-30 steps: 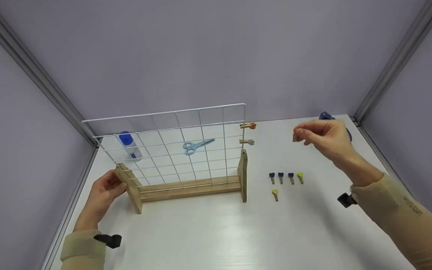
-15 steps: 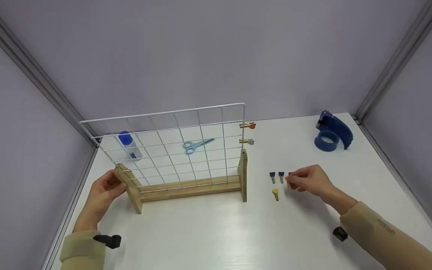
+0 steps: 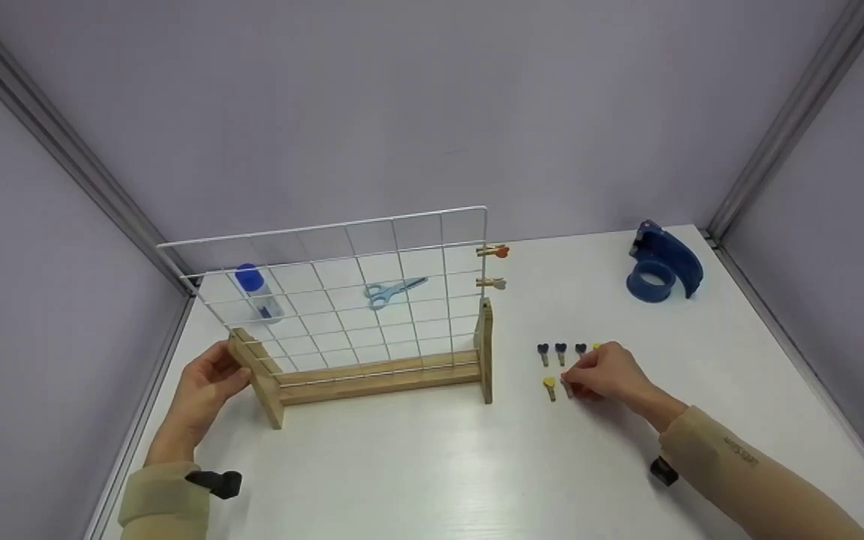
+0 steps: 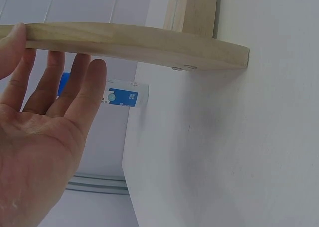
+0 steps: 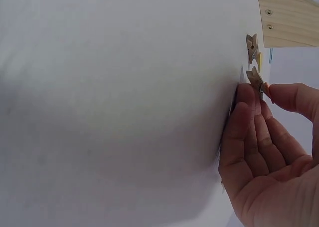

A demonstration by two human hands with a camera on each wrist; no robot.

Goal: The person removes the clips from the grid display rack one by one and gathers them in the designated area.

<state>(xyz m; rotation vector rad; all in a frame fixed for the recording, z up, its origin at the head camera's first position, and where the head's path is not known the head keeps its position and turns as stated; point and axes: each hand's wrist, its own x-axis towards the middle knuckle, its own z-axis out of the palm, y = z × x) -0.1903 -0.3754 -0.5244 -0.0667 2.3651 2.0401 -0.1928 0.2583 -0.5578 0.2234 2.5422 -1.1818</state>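
My left hand (image 3: 203,386) grips the left wooden upright (image 3: 256,371) of a stand that bears a white wire grid (image 3: 327,224); thumb and fingers lie on opposite faces of it. At right, my right hand (image 3: 616,373) pinches a small wooden clothespin (image 5: 256,81) with an orange-red heart, low over the table. Left of it lies a clothespin with a yellow heart (image 3: 549,386). Behind these are three dark blue heart clothespins (image 3: 561,351) in a row, and a yellow one (image 3: 596,346) partly hidden by the hand. An orange (image 3: 493,252) and a greyish heart clothespin (image 3: 490,283) clip to the grid's right edge.
Behind the grid lie light blue scissors (image 3: 394,292) and a blue-capped glue bottle (image 3: 258,292). A blue tape dispenser (image 3: 664,266) stands at the back right. Grey-purple walls (image 3: 432,112) enclose the white table (image 3: 402,472) at the back and sides.
My right hand has come down and leftward from above the table's back right to beside the yellow clothespin, with the orange-red clothespin in it. The tape dispenser is uncovered. My left hand has stayed.
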